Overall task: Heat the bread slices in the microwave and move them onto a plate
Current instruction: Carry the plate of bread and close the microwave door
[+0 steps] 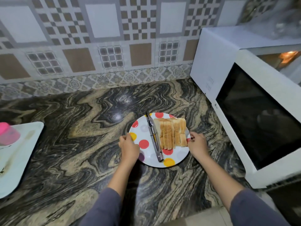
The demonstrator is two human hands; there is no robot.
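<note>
On dotted plate (146,158): bread slices (172,132), tongs (154,137).

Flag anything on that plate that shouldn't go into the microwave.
Metal tongs lie on the spotted plate beside the bread slices, while both hands grip the plate's rim next to the open microwave. Metal probably shouldn't go inside.

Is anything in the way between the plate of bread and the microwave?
Nothing visible sits on the swirly dark stone counter between the polka-dot plate of sliced white bread and the white microwave. Its dark-windowed door is swung open toward the plate, and metal tongs lie on the plate beside the bread.
</note>
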